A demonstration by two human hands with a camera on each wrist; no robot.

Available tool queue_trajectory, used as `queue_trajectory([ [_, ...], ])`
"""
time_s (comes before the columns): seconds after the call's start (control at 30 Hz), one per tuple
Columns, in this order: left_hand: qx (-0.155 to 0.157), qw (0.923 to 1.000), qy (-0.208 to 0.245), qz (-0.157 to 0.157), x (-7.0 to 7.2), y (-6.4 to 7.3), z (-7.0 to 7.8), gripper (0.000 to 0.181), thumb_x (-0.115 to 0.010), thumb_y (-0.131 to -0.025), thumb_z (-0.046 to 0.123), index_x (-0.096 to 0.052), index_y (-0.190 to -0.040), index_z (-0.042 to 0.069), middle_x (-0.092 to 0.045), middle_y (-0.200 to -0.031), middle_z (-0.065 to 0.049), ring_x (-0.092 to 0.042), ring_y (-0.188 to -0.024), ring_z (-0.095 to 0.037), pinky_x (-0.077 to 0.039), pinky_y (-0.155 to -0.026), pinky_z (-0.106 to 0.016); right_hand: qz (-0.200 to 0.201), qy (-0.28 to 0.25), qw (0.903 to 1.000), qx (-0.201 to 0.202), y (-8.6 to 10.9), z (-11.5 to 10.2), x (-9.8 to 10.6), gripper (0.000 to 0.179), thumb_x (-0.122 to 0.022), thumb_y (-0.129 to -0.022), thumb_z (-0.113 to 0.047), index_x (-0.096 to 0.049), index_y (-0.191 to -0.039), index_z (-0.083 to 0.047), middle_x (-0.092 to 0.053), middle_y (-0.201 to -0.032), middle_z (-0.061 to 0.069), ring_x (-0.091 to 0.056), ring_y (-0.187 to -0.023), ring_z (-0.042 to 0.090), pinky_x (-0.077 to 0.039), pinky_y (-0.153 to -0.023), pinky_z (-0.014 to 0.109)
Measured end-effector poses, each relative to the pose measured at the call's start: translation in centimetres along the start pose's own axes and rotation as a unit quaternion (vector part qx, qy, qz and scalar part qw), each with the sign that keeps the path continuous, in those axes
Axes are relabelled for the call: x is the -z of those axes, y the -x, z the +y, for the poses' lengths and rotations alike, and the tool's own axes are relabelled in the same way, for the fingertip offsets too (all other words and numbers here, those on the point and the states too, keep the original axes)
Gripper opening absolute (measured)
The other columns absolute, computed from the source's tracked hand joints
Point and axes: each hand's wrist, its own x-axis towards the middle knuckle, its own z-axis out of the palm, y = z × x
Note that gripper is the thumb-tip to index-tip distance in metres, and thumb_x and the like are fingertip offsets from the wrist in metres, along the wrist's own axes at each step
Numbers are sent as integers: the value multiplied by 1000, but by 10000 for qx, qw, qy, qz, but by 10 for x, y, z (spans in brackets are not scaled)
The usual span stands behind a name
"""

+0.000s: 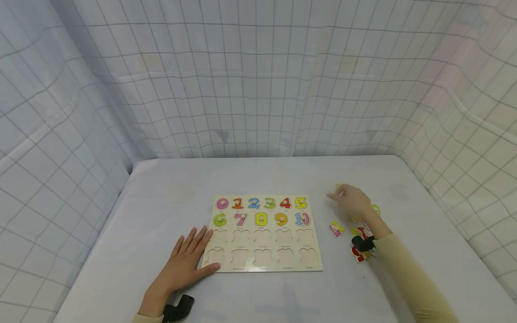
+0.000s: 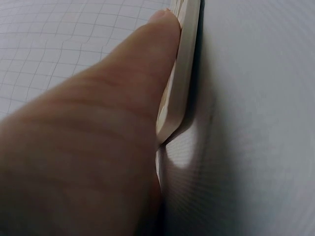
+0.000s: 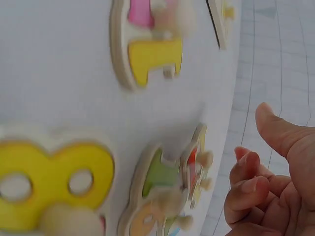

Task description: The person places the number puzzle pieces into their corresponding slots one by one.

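A wooden number puzzle board (image 1: 249, 264) lies flat on the white table. Its upper two rows hold colourful knobbed number pieces (image 1: 260, 219); the lower two rows show bare recesses. My left hand (image 1: 183, 264) rests spread at the board's lower left corner, with the thumb along the near edge. In the left wrist view that thumb lies against the board's side (image 2: 184, 83). Above loose pieces to the right of the board is my right hand (image 1: 353, 200), fingers loosely bent, thumb held apart, nothing between them. A pink and yellow piece (image 3: 155, 56) and a yellow one (image 3: 64, 169) lie near it.
Several more loose pieces (image 1: 359, 255) lie in a cluster under the right wrist, some overlapping. One pink and yellow piece (image 1: 336, 229) sits just right of the board. White checked cloth (image 1: 258, 89) hangs behind and on both sides of the table.
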Motion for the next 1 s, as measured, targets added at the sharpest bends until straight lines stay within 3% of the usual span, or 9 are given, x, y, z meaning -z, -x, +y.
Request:
queue_trajectory([
  [0.13,-50,9999,47,124,-1,1,-1,94,-55,-81,69,-30,-150,12,-24,-154,-10,-11,-142,-32,-4,-111,-53,-141,96,9991,-383,-3,13,13,59,-52,-92,-54,-56,-113,1,-66,-97,14,-58,-81,28,-44,-65,40],
  [0.3,-199,9992,96,343,-3,2,-2,91,-58,-81,66,-32,-149,12,-27,-153,-12,-12,-141,-32,-4,-111,-52,-393,177,9980,-462,-5,18,14,52,-55,-94,-46,-57,-112,2,-64,-99,15,-56,-73,25,-43,-62,39],
  [0.4,-179,9993,103,299,-3,2,-1,91,-57,-81,66,-31,-150,12,-26,-153,-12,-12,-142,-31,-3,-111,-51,-494,206,9973,-503,-5,18,11,46,-56,-94,-42,-58,-110,2,-64,-96,12,-54,-71,24,-41,-64,40],
  [0.7,-102,9998,88,170,2,2,2,92,-56,-81,68,-32,-149,11,-26,-154,-10,-14,-141,-33,-6,-110,-54,-368,417,9970,-534,-9,16,8,48,-49,-95,-50,-57,-69,-11,-52,-61,2,-47,-54,19,-34,-60,37],
  [1.0,-221,9990,100,369,0,2,0,91,-58,-81,66,-32,-149,13,-27,-153,-10,-14,-141,-32,-4,-111,-52,-372,660,9963,-413,-11,13,6,52,-48,-95,-47,-52,-55,-15,-46,-53,-1,-46,-46,17,-35,-55,35],
])
